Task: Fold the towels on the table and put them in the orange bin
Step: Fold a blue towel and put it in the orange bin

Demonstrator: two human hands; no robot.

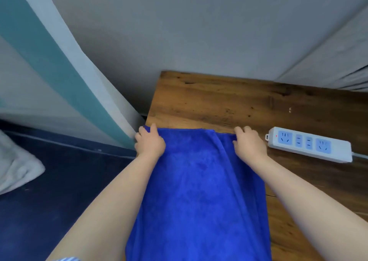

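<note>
While your left hand [150,141] and right hand [249,142] pinch the far corners of the towel [199,191] — spread along the tabletop's [219,101] left edge — keep both grips level and taut, so the fold lands square — clear of the power strip [308,144].

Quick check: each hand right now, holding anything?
Left hand: grips the far left corner of the blue towel.
Right hand: grips its far right corner.
</note>
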